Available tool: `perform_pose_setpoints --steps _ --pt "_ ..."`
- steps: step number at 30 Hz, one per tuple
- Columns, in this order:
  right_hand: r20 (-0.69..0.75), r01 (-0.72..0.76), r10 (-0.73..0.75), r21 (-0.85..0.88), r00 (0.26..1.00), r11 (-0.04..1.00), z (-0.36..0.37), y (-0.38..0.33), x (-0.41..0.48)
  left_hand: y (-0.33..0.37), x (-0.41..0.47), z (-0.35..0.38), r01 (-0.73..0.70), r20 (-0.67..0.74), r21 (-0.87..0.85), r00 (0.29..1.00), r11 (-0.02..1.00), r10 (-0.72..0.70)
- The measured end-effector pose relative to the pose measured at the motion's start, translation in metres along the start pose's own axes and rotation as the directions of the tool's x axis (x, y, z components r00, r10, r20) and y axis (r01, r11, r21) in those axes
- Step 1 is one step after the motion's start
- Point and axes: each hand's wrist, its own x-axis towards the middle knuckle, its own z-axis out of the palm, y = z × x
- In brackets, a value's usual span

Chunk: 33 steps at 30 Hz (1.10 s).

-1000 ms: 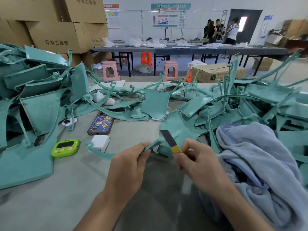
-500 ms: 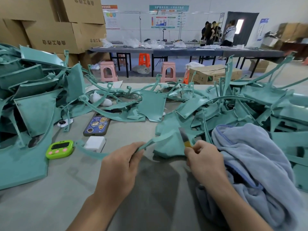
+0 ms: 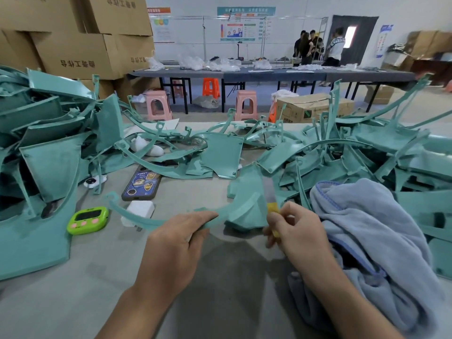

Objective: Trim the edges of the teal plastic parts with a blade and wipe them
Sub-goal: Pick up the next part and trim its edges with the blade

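Teal plastic part (image 3: 244, 211): curved strip, low over the table (image 3: 73, 302). My left hand (image 3: 176, 243) fingers pinch its thin arm; my right hand (image 3: 293, 231) fingers pinch the yellow-handled blade (image 3: 272, 207), blurred, at its wide end.

A phone (image 3: 141, 184) lies on the grey table (image 3: 61, 302), its cartoon-printed case facing up. Just in front of it sits a white charger block (image 3: 140, 210). Nearer and to its left is a lime-green timer (image 3: 87, 220) (pink buttons along the lower edge). Left of the phone lies a small white gadget (image 3: 94, 181). Far behind it stand stacked cardboard boxes (image 3: 78, 52), two pink stools (image 3: 157, 106), an orange stool (image 3: 210, 87) and a long dark table (image 3: 269, 74), with several people (image 3: 315, 47) beyond.
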Motion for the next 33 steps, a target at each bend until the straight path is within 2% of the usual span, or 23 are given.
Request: perform_pose_setpoints --steps 2,4,7,11,14,16,17,18,19,20,21,22,23,24,27,29,31,33 --pt "0.085 -0.152 0.13 0.363 0.988 0.919 -0.003 -0.004 0.0 -0.002 0.002 0.0 -0.085 0.009 -0.023 0.996 0.996 0.086" --pt "0.204 -0.304 0.23 0.526 0.952 0.794 -0.009 -0.009 0.002 -0.001 0.004 0.0 -0.152 0.019 -0.044 0.988 0.987 0.153" --pt "0.278 -0.382 0.266 0.577 0.923 0.722 -0.015 -0.011 0.006 -0.001 0.004 0.001 -0.178 0.018 -0.053 0.984 0.983 0.179" --pt "0.316 -0.409 0.276 0.516 0.908 0.752 -0.014 -0.01 0.007 -0.003 0.006 0.0 -0.168 0.002 -0.014 0.986 0.986 0.168" --pt "0.364 -0.403 0.224 0.55 0.904 0.732 -0.016 -0.006 0.006 -0.001 0.007 0.0 -0.142 -0.031 0.032 0.989 0.989 0.143" --pt "0.338 -0.354 0.174 0.6 0.925 0.717 -0.015 -0.004 0.007 0.001 0.007 -0.001 -0.028 -0.084 0.033 0.996 0.999 0.031" --pt "0.309 -0.327 0.161 0.618 0.937 0.715 -0.014 -0.003 0.007 0.003 0.008 -0.001 0.096 -0.124 -0.02 0.987 0.995 -0.098" --pt "0.274 -0.298 0.154 0.634 0.95 0.713 -0.012 -0.003 0.008 0.005 0.01 -0.001 0.253 -0.15 -0.121 0.951 0.96 -0.27" --pt "0.24 -0.271 0.146 0.652 0.96 0.708 -0.01 -0.003 0.007 0.006 0.011 0.0 0.407 -0.118 -0.265 0.886 0.874 -0.448" --pt "0.212 -0.243 0.132 0.665 0.968 0.706 -0.008 -0.002 0.007 0.008 0.013 0.001 0.532 -0.007 -0.425 0.807 0.732 -0.591" --pt "0.192 -0.213 0.111 0.672 0.975 0.709 -0.005 -0.002 0.005 0.009 0.013 0.005 0.62 0.165 -0.564 0.731 0.545 -0.662" --pt "0.184 -0.188 0.085 0.665 0.979 0.723 -0.002 -0.002 0.003 0.013 0.013 0.01 0.693 0.362 -0.636 0.657 0.341 -0.661" --pt "0.194 -0.173 0.059 0.645 0.979 0.744 0.0 -0.002 -0.001 0.018 0.011 0.015 0.732 0.499 -0.652 0.609 0.196 -0.617" --pt "0.221 -0.162 0.028 0.617 0.975 0.77 0.002 -0.003 -0.004 0.021 0.009 0.018 0.743 0.557 -0.658 0.59 0.122 -0.584" --pt "0.368 -0.181 -0.026 0.516 0.93 0.837 -0.002 -0.005 -0.009 0.016 0.009 0.021 0.711 0.516 -0.701 0.561 0.057 -0.647" --pt "0.375 -0.174 -0.02 0.475 0.927 0.862 -0.008 -0.008 -0.007 0.009 0.013 0.018 0.707 0.518 -0.707 0.529 0.012 -0.672" --pt "0.248 -0.115 -0.014 0.498 0.969 0.859 -0.012 -0.011 -0.002 0.005 0.016 0.018 0.733 0.53 -0.68 0.482 -0.011 -0.697" --pt "0.025 0.053 -0.067 0.356 0.997 0.933 -0.015 -0.009 0.002 0.005 0.017 0.02 0.754 0.524 -0.657 0.431 -0.026 -0.734"
